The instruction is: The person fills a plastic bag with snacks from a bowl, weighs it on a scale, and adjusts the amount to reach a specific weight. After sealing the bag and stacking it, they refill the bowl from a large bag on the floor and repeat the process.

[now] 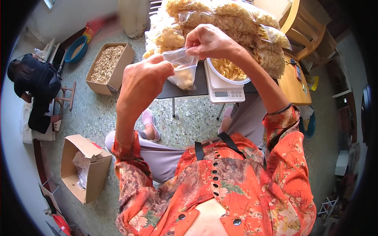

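A clear plastic bag (184, 72) with pale yellow pieces at its bottom hangs between my hands, in front of the dark table edge. My left hand (146, 76) pinches the bag's left rim between thumb and fingers. The right rim is pinched by my right hand (208, 42), which is raised a little higher. Just right of the bag stands a white digital scale (225, 94). On it rests a white bowl (245, 81) of yellowish dried slices, partly covered by my right forearm.
Filled clear bags (232, 31) of dried slices are piled at the table's back. A cardboard box (106, 88) of dried pieces stands on the floor at left, another box (94, 173) nearer. A person (37, 86) sits far left. A wooden chair (303, 31) is at right.
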### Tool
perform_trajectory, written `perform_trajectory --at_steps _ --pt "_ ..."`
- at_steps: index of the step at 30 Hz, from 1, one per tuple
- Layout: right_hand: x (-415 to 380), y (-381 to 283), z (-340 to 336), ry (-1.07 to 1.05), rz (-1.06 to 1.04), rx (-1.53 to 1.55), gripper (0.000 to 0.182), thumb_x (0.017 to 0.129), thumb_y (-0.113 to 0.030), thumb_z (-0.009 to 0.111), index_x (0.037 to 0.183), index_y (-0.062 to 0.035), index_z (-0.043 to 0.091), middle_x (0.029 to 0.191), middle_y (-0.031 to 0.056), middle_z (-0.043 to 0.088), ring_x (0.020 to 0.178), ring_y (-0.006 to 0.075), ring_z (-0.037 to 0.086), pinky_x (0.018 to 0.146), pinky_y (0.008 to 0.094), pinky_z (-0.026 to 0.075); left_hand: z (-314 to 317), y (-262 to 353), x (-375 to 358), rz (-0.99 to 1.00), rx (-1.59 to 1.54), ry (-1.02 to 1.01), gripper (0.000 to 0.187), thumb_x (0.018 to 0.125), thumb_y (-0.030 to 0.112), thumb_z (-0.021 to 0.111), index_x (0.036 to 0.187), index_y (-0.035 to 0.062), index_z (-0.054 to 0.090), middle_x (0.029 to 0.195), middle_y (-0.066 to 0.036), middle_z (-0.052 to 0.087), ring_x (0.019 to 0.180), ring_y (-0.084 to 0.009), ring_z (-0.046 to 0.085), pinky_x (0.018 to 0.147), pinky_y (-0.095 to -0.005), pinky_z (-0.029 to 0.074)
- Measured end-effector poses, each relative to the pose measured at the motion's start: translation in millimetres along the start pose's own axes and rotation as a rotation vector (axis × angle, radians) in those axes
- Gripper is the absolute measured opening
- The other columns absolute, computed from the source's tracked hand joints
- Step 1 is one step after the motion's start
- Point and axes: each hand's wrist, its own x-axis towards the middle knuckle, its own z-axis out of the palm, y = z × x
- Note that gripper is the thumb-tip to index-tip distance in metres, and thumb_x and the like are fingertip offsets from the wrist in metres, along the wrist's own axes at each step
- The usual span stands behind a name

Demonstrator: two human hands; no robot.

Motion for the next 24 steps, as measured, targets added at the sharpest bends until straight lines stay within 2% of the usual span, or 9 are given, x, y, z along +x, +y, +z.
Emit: perform_trajectory --at_steps 4,5,10,12,14,16,18,20,24 --pt "1.0 6.1 5.2 0.3 -0.071 0.007 0.013 0.084 -0.011 0.073 0.09 0.0002 0.075 0.071 0.0069 0.07 0.059 0.0112 0.065 0.058 0.0298 0.054 2.2 2.7 3.2 0.005 -0.09 0.015 0.01 0.088 0.019 0.076 0.092 0.0107 0.074 0.088 -0.006 0.068 0.072 -0.0305 0.068 0.064 -0.0401 0.053" --pt "-0.3 5.9 3.3 0.139 0.009 -0.017 0.013 0.085 -0.012 0.074 0.092 -0.0004 0.075 0.071 0.0063 0.069 0.063 0.0111 0.065 0.06 0.0293 0.054 1.7 2.3 2.6 0.006 -0.088 0.009 0.01 0.088 0.019 0.076 0.092 0.0107 0.074 0.088 -0.006 0.068 0.072 -0.0305 0.068 0.064 -0.0401 0.053" --pt "-6.9 0.7 1.1 0.275 -0.025 0.029 0.012 0.086 -0.011 0.075 0.09 -0.0003 0.075 0.072 0.0066 0.07 0.067 0.0098 0.065 0.064 0.0284 0.053 1.5 0.4 2.8 0.007 -0.123 0.004 0.007 0.088 0.015 0.076 0.093 0.0101 0.074 0.086 -0.007 0.067 0.073 -0.0298 0.068 0.065 -0.0384 0.053" --pt "-10.4 0.0 -2.7 0.097 -0.038 0.253 0.012 0.086 -0.012 0.075 0.09 -0.0004 0.075 0.073 0.0077 0.071 0.067 0.0113 0.065 0.064 0.0301 0.053 -0.3 -0.9 8.2 0.004 -0.116 -0.016 0.007 0.088 0.014 0.076 0.093 0.0095 0.075 0.086 -0.008 0.067 0.073 -0.0294 0.068 0.065 -0.0379 0.053" --pt "-4.0 10.3 1.8 0.271 -0.052 0.018 0.016 0.082 -0.015 0.077 0.09 -0.0005 0.076 0.073 0.0057 0.071 0.069 0.0101 0.065 0.065 0.0301 0.053 -0.6 1.7 6.8 -0.015 -0.2 0.008 0.009 0.086 0.011 0.077 0.094 0.0081 0.076 0.086 -0.009 0.067 0.072 -0.0288 0.067 0.065 -0.0367 0.053" --pt "-2.5 14.3 5.1 0.181 -0.057 0.211 0.022 0.074 -0.024 0.075 0.083 -0.0039 0.077 0.075 0.0106 0.073 0.07 0.0205 0.071 0.068 0.0352 0.056 1.5 -4.8 6.0 -0.017 -0.178 -0.027 0.013 0.087 0.008 0.077 0.099 0.0047 0.075 0.087 -0.011 0.067 0.071 -0.0248 0.067 0.066 -0.0348 0.053" --pt "1.8 27.1 7.8 0.206 -0.119 0.175 0.024 0.073 -0.026 0.074 0.083 -0.0044 0.078 0.072 0.0088 0.073 0.065 0.0198 0.069 0.066 0.035 0.056 6.0 -0.2 10.0 -0.033 -0.291 0.031 0.009 0.085 0.011 0.078 0.093 0.0077 0.075 0.087 -0.009 0.07 0.075 -0.0281 0.069 0.065 -0.0376 0.053" --pt "10.5 43.9 17.2 0.17 -0.063 0.205 0.026 0.077 -0.027 0.075 0.089 -0.0042 0.078 0.073 0.0065 0.073 0.064 0.014 0.069 0.063 0.0308 0.055 7.4 8.5 12.2 -0.099 -0.419 -0.013 0.013 0.086 0.004 0.078 0.097 -0.0004 0.073 0.084 -0.011 0.066 0.072 -0.0178 0.065 0.065 -0.0316 0.051" --pt "1.5 47.5 14.2 0.147 -0.089 0.146 0.022 0.089 -0.026 0.081 0.101 -0.0091 0.076 0.081 0.0043 0.075 0.068 0.0193 0.069 0.064 0.0347 0.057 23.4 15.0 17.3 -0.066 -0.459 0.026 0.007 0.089 -0.001 0.074 0.096 -0.0017 0.072 0.086 -0.008 0.066 0.074 -0.0137 0.062 0.064 -0.0279 0.049"
